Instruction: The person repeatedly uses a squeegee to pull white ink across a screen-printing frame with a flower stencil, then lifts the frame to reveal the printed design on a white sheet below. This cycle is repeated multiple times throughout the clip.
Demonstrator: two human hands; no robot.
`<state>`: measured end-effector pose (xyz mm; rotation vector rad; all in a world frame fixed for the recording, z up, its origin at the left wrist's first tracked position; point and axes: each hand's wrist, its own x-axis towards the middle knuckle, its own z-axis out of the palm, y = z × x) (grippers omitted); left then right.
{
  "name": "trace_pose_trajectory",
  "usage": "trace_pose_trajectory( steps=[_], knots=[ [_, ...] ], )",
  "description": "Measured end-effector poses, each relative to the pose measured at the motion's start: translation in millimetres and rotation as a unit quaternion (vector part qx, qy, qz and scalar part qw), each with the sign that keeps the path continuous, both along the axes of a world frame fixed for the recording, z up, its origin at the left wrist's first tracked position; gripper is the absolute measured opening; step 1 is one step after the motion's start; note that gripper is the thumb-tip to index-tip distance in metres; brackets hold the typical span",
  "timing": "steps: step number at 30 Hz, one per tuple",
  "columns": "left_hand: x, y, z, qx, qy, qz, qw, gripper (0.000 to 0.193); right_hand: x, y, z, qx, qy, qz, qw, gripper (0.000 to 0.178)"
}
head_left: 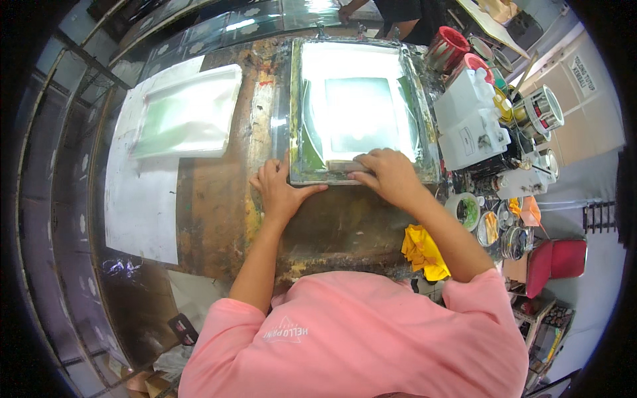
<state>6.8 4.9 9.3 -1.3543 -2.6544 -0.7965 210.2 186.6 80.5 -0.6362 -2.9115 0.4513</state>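
A screen-printing frame [296,106] with a bright, glossy mesh and green edges lies on the worktable in front of me. My right hand [393,178] is closed on a squeegee [341,166] at the near end of the mesh. The fingers partly hide the squeegee's right part. At the frame's near left corner rests my left hand [281,192], its fingers spread and its thumb stretched along the near edge. It touches the frame and grips nothing.
Left on the stained table [212,199], a clear plastic-like sheet [189,113] overlaps white paper [139,212]. Paint cans [446,46], white jugs [468,126] and tubs crowd the right edge. A yellow cloth [424,252] lies by my right forearm. Another person [401,13] stands beyond the table.
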Motion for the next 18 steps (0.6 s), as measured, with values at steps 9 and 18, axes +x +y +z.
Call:
trace_pose_trajectory(
  steps=[9,18],
  knots=[
    [-11,-1,-15,0.038,-0.021,-0.058,0.997,0.121,-44,60,-45,0.117,0.110,0.008,0.987,0.035],
    [-9,0,-11,0.067,-0.014,-0.045,0.997,0.126,-147,229,-5,0.081,-0.022,0.046,0.995,0.054]
  ],
)
